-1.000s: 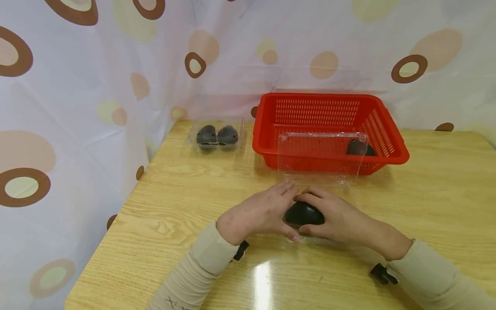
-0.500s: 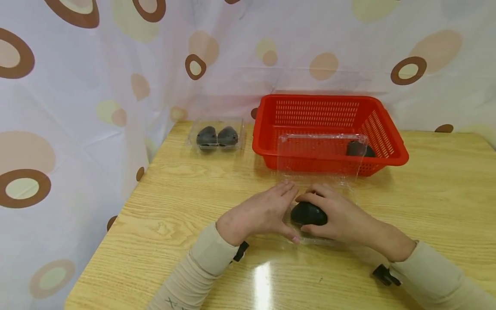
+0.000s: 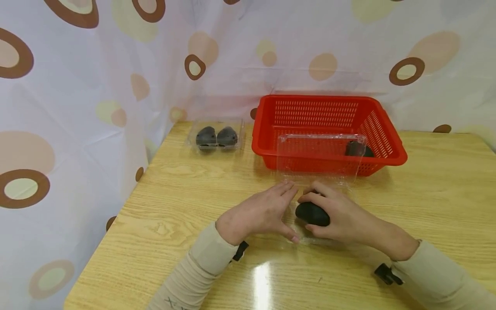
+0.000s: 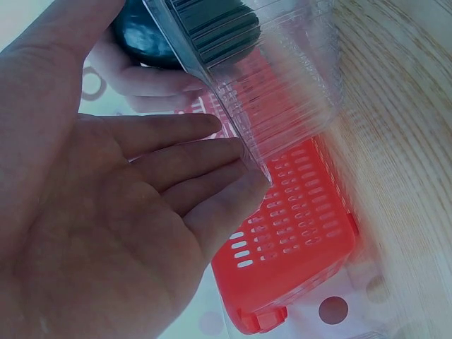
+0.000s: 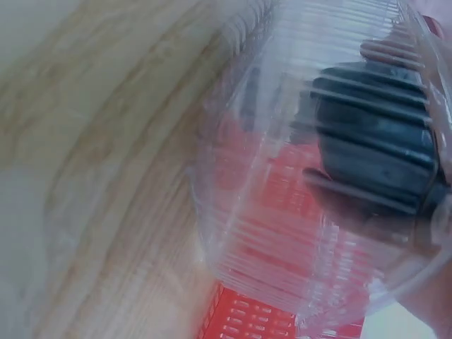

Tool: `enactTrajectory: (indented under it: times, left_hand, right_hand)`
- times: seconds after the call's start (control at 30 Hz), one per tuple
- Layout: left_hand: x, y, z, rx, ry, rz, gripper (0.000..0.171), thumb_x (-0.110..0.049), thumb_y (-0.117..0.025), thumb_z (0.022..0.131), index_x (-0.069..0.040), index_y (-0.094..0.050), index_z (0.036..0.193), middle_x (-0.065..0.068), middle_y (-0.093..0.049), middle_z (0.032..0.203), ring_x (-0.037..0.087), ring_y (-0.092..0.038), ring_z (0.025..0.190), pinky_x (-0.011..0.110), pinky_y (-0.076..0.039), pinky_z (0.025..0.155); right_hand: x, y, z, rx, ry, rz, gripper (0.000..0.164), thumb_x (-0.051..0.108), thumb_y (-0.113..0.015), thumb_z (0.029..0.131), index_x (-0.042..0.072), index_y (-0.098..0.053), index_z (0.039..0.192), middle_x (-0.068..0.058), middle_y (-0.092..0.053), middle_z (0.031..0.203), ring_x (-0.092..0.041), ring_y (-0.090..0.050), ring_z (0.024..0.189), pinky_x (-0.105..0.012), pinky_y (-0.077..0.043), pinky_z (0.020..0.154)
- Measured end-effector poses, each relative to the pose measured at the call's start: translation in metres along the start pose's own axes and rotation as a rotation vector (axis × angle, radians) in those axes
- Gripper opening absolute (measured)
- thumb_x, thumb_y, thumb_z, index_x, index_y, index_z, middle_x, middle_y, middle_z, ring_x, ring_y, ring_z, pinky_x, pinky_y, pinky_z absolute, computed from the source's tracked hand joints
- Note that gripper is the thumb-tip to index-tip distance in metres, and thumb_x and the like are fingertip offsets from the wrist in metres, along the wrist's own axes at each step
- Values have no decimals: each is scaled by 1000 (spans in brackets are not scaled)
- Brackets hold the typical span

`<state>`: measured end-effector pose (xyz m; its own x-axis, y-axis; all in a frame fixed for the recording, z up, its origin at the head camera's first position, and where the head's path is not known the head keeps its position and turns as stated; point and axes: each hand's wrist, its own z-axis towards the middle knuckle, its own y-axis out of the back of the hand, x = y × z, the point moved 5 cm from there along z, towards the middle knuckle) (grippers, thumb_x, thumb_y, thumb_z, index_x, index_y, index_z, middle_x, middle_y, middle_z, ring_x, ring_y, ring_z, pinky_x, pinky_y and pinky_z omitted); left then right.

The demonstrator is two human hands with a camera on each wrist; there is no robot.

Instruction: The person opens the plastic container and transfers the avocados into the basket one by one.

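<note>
In the head view, a clear plastic clamshell box (image 3: 325, 242) lies on the table with its lid (image 3: 310, 174) raised at the back. My right hand (image 3: 341, 211) grips a smooth, dark egg-shaped object (image 3: 313, 214) over the box, thumb at the front and fingers across the far side. The left hand (image 3: 261, 213) stands at the box's left side, thumb apart from the fingers. Its fingers (image 4: 191, 159) are nearly straight in the left wrist view, tips at the box's rim. Through the ribbed plastic, the right wrist view shows the dark object (image 5: 374, 134) from below.
A red slotted basket (image 3: 267, 159) stands behind the box, with dark objects (image 3: 355, 148) in its right end. Another clear box (image 3: 241, 133) at the back left holds two dark rounded objects (image 3: 227, 136). A patterned cloth (image 3: 116, 82) hangs along the left and back.
My right hand has shifted slightly to the right with the dark egg-shaped object, and the gap between it and the left hand has widened. The left hand stays in place.
</note>
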<state>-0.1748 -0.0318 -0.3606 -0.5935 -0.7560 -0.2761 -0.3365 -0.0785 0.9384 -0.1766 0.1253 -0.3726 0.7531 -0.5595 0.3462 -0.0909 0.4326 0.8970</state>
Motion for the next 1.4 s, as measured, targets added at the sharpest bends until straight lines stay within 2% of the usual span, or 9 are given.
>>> enactTrajectory:
  times: [0.17, 0.33, 0.67, 0.87, 1.07, 1.17, 1.27, 1.4]
  left_hand:
    - [0, -1, 0, -6, -1, -6, 113, -63, -76, 74, -7, -24, 157, 9, -22, 165, 21, -18, 154, 32, -23, 124]
    - [0, -1, -1, -8, -3, -8, 113, -63, -76, 74, -7, -25, 157, 9, -22, 165, 20, -17, 154, 31, -22, 124]
    - [-1, 2, 0, -12, 2, 5, 114, -64, -76, 74, -5, -24, 157, 9, -22, 165, 20, -18, 154, 31, -23, 124]
    - [-1, 0, 0, -8, 7, -16, 115, -62, -78, 73, -5, -25, 157, 9, -22, 165, 21, -18, 154, 31, -23, 123]
    - [0, -1, 0, -5, 9, -16, 114, -62, -77, 73, -5, -25, 157, 8, -22, 165, 21, -17, 154, 32, -23, 124]
    - [0, 0, -1, -8, 10, -13, 114, -63, -77, 73, -6, -24, 157, 8, -21, 166, 21, -18, 154, 32, -23, 124]
    - [0, 0, -1, -6, 11, -13, 114, -63, -76, 74, -6, -24, 157, 8, -21, 166, 20, -18, 154, 31, -23, 124]
    - [0, -1, -1, 0, 17, -18, 115, -63, -77, 73, -6, -24, 157, 8, -20, 166, 20, -18, 154, 31, -23, 124]
  right_hand:
    - [3, 2, -1, -47, 153, -34, 45, 18, -83, 73, 15, -69, 116, 0, -64, 123, -19, -63, 109, -44, -57, 85]
    - [6, 5, -1, -78, 232, -44, 44, 16, -82, 71, 14, -71, 114, 0, -67, 122, -20, -64, 110, -47, -57, 87]
    - [7, 15, -1, -94, 252, -66, 43, 17, -83, 69, 14, -72, 111, 3, -70, 113, -17, -67, 102, -44, -59, 81]
    - [8, 19, -5, -113, 282, -78, 45, 15, -82, 68, 15, -72, 111, 2, -70, 114, -18, -67, 103, -45, -58, 82]
    - [9, 26, -8, -118, 269, -94, 48, 14, -82, 67, 20, -71, 114, 3, -69, 116, -19, -67, 105, -46, -57, 83]
    - [8, 30, -10, -121, 259, -97, 50, 13, -81, 66, 21, -71, 115, 3, -69, 117, -18, -66, 105, -42, -58, 83]
    - [6, 34, -13, -124, 248, -106, 54, 12, -82, 64, 21, -71, 116, 6, -69, 118, -16, -66, 106, -28, -55, 90]
    - [3, 39, -15, -138, 246, -124, 55, 14, -83, 63, 21, -71, 115, 8, -68, 118, -12, -65, 106, -11, -45, 95]
